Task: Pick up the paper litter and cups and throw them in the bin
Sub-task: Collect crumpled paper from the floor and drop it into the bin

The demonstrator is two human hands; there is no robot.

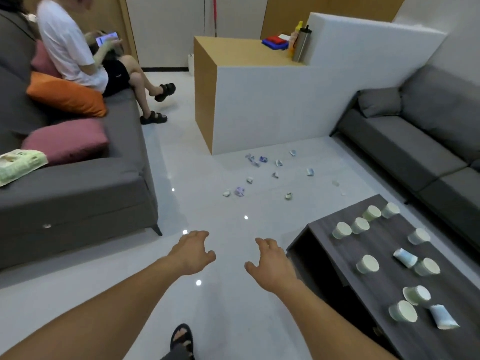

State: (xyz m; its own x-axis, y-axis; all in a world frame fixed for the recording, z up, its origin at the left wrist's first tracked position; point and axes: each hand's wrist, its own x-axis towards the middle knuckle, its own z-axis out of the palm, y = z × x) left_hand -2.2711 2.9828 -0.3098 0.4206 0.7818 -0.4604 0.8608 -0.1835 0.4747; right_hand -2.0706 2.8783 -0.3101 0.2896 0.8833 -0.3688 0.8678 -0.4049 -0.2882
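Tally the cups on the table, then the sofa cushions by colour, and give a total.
Cups: 11
Pink cushions: 2
Orange cushions: 1
Grey cushions: 1
Total: 15

Paper litter [262,162] too small and blurred to read; coffee table [384,279] and right sofa [415,141] cut off at frame edge.

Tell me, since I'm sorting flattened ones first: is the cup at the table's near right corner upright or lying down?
Lying down: cup rests flattened on its side on the table.
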